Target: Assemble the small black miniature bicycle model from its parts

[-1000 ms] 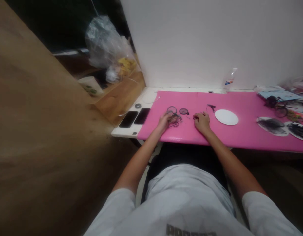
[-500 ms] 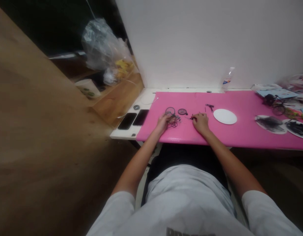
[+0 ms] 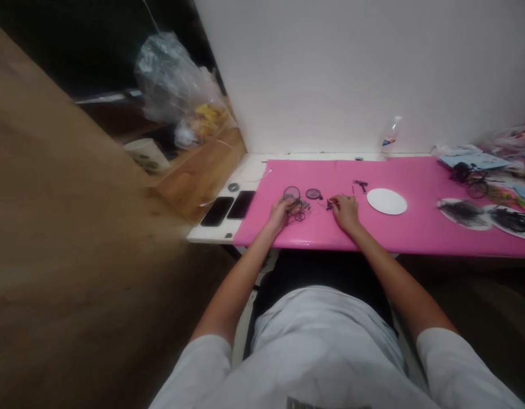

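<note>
My left hand (image 3: 280,213) is closed around a dark model bicycle (image 3: 299,216), partly hidden by the fingers. A thin wheel ring (image 3: 292,188) stands at its upper side. Just right of it, a separate loose spoked wheel (image 3: 313,193) lies on the pink mat (image 3: 322,233). My right hand (image 3: 345,212) rests low over the mat with its fingertips pinched at a small dark part (image 3: 329,205), whose exact kind is too small to tell. Tiny bits are scattered between the two hands.
Right of my right hand are a small dark pistol-shaped piece (image 3: 361,185) and a white plate (image 3: 387,201). Further right lie plates of dark parts (image 3: 464,212) and another model bicycle (image 3: 470,177). Two phones (image 3: 240,205) lie left; a clear bottle (image 3: 391,135) stands behind.
The view has shifted slightly. More of the dark part shows at my right fingertips. My left hand keeps its hold on the model bicycle.
</note>
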`<state>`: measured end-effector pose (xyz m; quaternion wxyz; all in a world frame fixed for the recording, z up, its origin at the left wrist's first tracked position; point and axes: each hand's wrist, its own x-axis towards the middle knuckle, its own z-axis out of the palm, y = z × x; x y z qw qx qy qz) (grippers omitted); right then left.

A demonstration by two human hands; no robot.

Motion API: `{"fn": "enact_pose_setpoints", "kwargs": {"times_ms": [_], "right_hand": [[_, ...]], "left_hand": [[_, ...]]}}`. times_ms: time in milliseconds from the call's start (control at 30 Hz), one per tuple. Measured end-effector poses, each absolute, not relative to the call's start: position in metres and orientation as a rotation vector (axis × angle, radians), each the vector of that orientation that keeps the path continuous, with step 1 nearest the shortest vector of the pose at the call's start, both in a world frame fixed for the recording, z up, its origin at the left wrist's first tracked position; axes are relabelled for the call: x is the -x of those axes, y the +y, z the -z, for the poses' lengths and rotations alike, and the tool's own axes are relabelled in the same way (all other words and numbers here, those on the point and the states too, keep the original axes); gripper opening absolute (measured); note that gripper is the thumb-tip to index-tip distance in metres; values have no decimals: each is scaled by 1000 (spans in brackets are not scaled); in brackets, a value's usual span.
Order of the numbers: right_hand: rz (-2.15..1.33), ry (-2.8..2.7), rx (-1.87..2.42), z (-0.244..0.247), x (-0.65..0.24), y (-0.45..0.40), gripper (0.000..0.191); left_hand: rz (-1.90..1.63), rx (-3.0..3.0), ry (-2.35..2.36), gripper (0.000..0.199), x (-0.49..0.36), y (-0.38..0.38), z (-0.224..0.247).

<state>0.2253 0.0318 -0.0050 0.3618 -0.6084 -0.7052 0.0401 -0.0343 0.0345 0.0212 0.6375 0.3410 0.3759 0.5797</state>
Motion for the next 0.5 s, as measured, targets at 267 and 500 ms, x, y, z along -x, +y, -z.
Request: {"fn": "enact_pose_setpoints", "kwargs": {"times_ms": [267, 500], "right_hand": [[-167, -1717, 1498, 4, -225, 34, 31], [-192, -1729, 1437, 1, -225, 34, 29]], "left_hand": [[-1327, -766, 871, 20, 34, 36, -21], [-1338, -785, 823, 20, 34, 37, -19]]}}
